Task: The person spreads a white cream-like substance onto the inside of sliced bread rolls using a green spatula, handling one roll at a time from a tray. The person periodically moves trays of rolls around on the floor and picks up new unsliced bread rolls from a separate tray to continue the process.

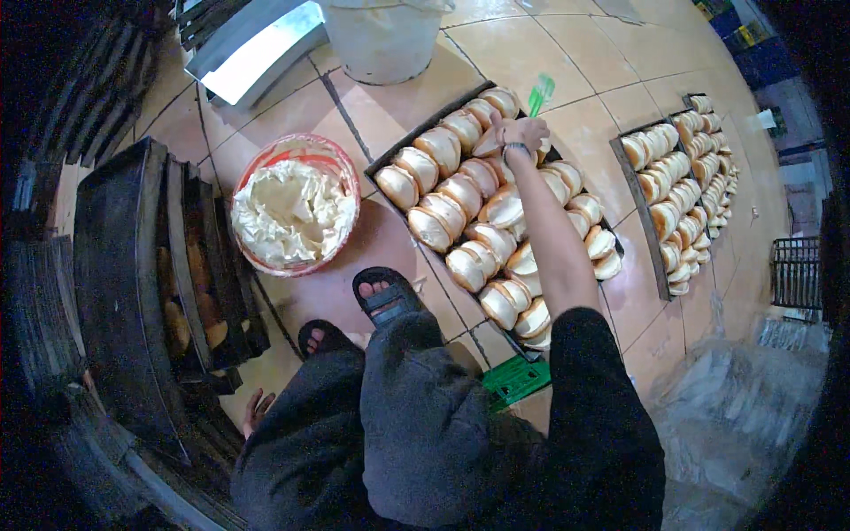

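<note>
My right hand [524,134] is over the far part of a dark tray [390,159], closed around a green spatula [541,92] whose blade points up and away. Its fingers reach down to a bun [490,142] there. Rows of split buns with pale cream on them fill this tray. My left hand [257,412] hangs low beside my left leg, partly hidden by it; the visible fingers look loose and apart, with nothing seen in them. A red tub [352,232] heaped with whipped cream [290,212] sits on the floor left of the tray.
Stacked dark trays [115,257], with buns inside, stand at left. A whitish bucket [381,40] and a metal box [257,53] are at the far side. More bun trays [639,208] lie right. Clear plastic bags [735,416] and a green plastic piece [516,382] are near.
</note>
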